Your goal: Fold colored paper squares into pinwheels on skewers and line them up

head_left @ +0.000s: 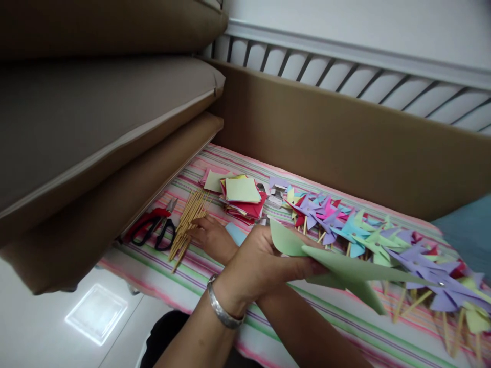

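— What does the person wear on the arms?

— Nothing on the forearms; both are bare, with no sleeve in view. The left hand (261,260) has a silver bangle (222,309) around the wrist, smooth and shiny, with faint engraved marks.

— And the other one?

— The right hand (213,236) shows no ring or band. Below the arms sits a dark patch of black clothing (164,337).

No legible text, label, brand, number or sign is found anywhere in view. The coloured paper squares (242,197) beyond the hands are blank on their visible faces. The green paper pinwheel (341,271), the one thing held, is likewise unmarked. No marking can be made out on the scissors (155,227).
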Demonstrator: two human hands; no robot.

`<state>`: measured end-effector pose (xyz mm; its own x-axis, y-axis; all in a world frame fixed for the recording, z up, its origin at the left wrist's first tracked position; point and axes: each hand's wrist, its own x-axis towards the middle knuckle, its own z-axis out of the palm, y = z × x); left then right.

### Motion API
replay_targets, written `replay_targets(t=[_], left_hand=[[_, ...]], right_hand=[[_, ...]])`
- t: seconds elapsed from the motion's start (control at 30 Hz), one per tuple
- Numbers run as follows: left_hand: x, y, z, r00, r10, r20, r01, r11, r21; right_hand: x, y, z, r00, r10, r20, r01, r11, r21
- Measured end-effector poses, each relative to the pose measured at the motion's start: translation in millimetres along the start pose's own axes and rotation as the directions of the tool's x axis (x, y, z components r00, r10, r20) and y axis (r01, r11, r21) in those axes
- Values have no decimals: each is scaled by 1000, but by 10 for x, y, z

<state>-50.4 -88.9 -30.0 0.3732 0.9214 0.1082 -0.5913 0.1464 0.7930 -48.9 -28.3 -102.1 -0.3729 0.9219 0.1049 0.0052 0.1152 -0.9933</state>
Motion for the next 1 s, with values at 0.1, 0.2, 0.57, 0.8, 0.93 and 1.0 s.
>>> replay_targets(t=[0.1, 0.2, 0.57, 0.8, 0.93, 1.0], left_hand=[[-17, 33, 13, 999, 16, 42, -17, 999, 28], [-37, 45, 19, 994, 34, 106, -37, 999, 23], [153, -156, 38, 944, 64, 322, -119, 981, 154], [268, -534, 195, 954, -79, 291, -38, 926, 376], [393, -718, 401, 953, -110, 283, -28, 896, 443], [473, -778, 502, 938, -138, 319, -40, 869, 494]], right_hand=[[96, -13, -61, 987, -146, 64, 148, 988, -32], [186, -62, -259, 984, -165, -61, 165, 986, 4], [-889, -344, -1526, 855, -12, -519, 110, 981, 157], [-1442, -198, -1902, 765, 70, -641, 197, 921, 336], [-1528, -220, -2092, 725, 102, -682, 244, 887, 392], [-1593, -268, -2186, 730, 92, -677, 255, 883, 395]])
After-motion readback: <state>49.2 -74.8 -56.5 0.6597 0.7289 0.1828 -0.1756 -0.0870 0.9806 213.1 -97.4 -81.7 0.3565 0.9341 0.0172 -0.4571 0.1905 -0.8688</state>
